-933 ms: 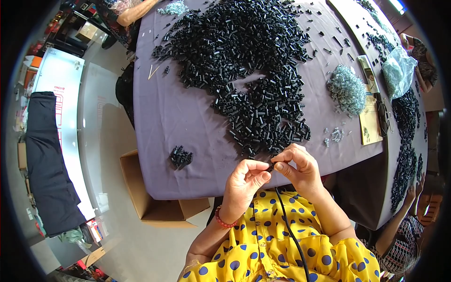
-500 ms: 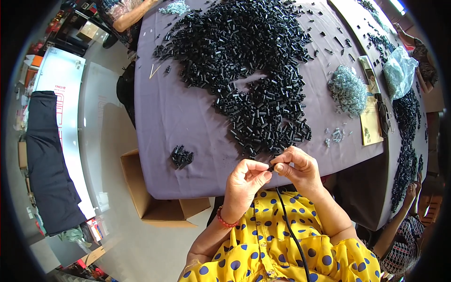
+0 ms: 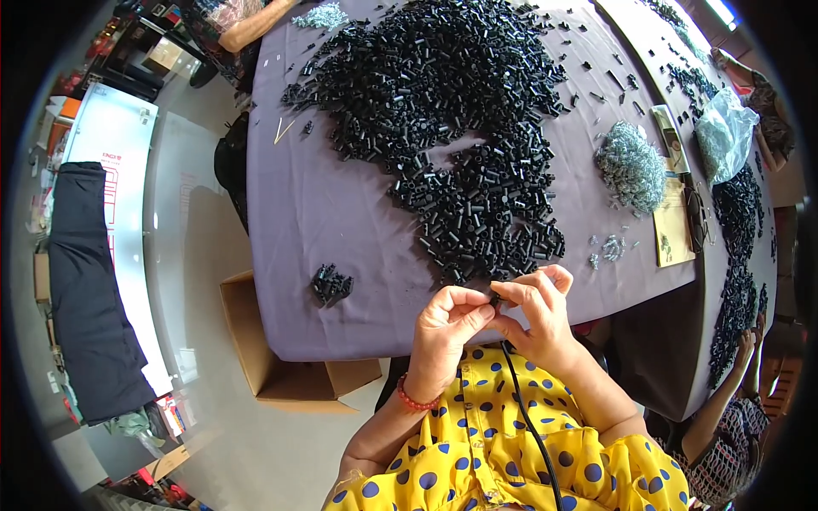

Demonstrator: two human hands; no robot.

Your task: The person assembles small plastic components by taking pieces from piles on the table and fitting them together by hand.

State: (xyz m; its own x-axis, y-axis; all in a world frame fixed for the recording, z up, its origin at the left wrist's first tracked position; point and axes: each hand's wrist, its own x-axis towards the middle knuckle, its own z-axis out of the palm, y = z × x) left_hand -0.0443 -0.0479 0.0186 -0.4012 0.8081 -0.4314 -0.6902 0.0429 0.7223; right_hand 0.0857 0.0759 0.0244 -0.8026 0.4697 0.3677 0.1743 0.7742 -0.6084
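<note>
At the table's near edge my two hands meet fingertip to fingertip. My left hand (image 3: pixel 449 328), with a red bead bracelet on its wrist, pinches a small black plastic part (image 3: pixel 495 300). My right hand (image 3: pixel 540 317) grips the same part from the other side, its fingers bent around it. Most of the part is hidden by my fingers. Just beyond my hands lies a large pile of short black tubular plastic parts (image 3: pixel 477 204). A small separate heap of black parts (image 3: pixel 331 285) sits to the left.
A mound of small clear parts (image 3: pixel 630 168) lies at the right, with a few loose ones (image 3: pixel 613 248) nearer me. Past it are a yellow card (image 3: pixel 671 223) and eyeglasses (image 3: pixel 698 217). An open cardboard box (image 3: pixel 294 381) stands below the left edge. Other people work around the tables.
My right hand has turned and its fingers have lifted and curled around the black part. My left hand keeps its pinch, nearly in place.
</note>
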